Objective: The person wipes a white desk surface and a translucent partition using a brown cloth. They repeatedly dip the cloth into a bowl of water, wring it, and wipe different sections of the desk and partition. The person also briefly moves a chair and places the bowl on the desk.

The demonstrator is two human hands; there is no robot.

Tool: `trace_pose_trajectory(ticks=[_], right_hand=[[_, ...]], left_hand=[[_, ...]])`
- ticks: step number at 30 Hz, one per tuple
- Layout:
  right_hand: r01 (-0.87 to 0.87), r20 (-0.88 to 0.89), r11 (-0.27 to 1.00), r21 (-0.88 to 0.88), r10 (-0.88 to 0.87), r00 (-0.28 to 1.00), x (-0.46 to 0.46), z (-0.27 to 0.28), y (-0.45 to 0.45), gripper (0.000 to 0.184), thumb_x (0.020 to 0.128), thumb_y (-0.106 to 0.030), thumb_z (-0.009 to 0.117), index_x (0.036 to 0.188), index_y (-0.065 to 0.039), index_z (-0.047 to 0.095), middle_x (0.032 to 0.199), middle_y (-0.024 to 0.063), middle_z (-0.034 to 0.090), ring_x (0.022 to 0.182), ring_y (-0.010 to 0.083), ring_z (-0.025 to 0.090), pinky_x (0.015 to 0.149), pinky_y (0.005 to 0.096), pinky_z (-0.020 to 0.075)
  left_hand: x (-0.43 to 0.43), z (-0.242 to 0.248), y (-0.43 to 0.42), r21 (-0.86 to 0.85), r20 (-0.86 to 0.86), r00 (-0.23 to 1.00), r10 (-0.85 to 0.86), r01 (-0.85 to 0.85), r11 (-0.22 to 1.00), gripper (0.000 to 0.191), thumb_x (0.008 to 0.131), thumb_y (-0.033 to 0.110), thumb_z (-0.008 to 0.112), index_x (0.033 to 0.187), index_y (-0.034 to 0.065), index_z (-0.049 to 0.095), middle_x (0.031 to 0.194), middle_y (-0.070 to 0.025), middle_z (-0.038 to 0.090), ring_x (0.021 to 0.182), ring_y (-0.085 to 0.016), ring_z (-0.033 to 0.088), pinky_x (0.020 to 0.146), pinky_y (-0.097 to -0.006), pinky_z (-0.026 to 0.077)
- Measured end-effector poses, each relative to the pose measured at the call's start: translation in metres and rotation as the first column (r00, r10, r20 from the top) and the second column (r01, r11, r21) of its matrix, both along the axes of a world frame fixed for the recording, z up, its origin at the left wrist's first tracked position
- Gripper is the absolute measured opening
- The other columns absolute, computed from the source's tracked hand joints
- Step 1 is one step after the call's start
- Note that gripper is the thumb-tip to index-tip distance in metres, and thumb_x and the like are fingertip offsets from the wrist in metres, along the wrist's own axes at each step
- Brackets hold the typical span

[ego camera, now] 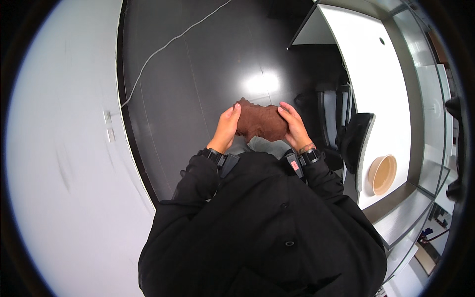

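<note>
A crumpled brown cloth (261, 120) is stretched between my two hands, in front of my body and above the floor. My left hand (227, 125) grips its left end, with the thumb on top. At the right end, my right hand (294, 124) holds the cloth with the thumb over it and the fingers mostly beneath. The cloth's edges are ragged and folded, and a corner sticks up near my left thumb. Both wrists carry black strapped devices.
A white wall (74, 148) with outlets runs along the left. A pale cable (163, 46) crosses the dark floor (167, 96). To the right stand an office chair (358, 148) and a white desk (374, 74) with a beige round tub (383, 175) on it.
</note>
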State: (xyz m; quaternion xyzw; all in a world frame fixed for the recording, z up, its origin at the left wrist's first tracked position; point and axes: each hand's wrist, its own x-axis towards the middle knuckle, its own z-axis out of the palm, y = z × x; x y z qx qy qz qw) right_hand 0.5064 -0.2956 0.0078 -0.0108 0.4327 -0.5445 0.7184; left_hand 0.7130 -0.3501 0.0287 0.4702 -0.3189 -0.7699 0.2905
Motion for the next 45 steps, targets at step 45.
trace_pose_trajectory(ticks=[45], right_hand=[[0.704, 0.344, 0.674, -0.225, -0.620, 0.705, -0.224, 0.020, -0.316, 0.035, 0.090, -0.018, 0.048, 0.122, -0.004, 0.044, 0.118, 0.0107, 0.052, 0.107, 0.0231, 0.052, 0.092, 0.0374, 0.0416]], left_hand=[[-0.312, -0.006, -0.433, 0.067, 0.037, 0.655, -0.755, 0.752, 0.655, 0.028, 0.094, 0.025, 0.046, 0.113, 0.0050, 0.048, 0.108, -0.0044, 0.055, 0.096, -0.012, 0.054, 0.081, -0.0275, 0.045]])
